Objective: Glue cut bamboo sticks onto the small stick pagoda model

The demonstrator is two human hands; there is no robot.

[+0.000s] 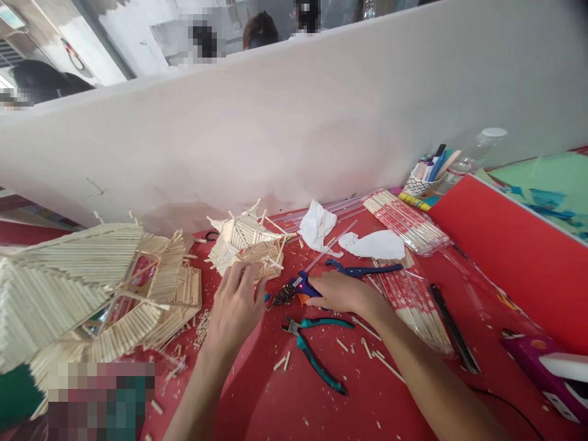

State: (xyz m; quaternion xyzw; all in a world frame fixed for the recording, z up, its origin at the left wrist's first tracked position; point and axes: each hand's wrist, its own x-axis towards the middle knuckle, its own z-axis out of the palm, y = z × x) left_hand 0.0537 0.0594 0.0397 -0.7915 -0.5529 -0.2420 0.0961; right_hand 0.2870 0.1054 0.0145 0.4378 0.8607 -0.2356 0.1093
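My right hand (337, 291) is wrapped round a blue and orange glue gun (301, 283) with a small red light. The gun's dark, crusted nozzle end points left, towards my left hand (236, 300). My left hand is open, palm down, fingers a little apart, its fingertips at the front edge of a small star-shaped roof model (243, 236) made of thin wooden sticks. Whether the fingertips press on the model is hard to see. Teal-handled nippers (316, 352) lie with handles spread below the gun. Just beyond my right hand lies a dark blue-handled cutter (367, 270).
A larger stick-built model (73, 275) fills the left side. Crumpled tissues (316, 223), packs of sticks (404, 220), a black pen-like tool (452, 327) and a pen cup (420, 184) are on the right. Stick scraps litter the red table (275, 404). A pale partition (275, 135) stands behind.
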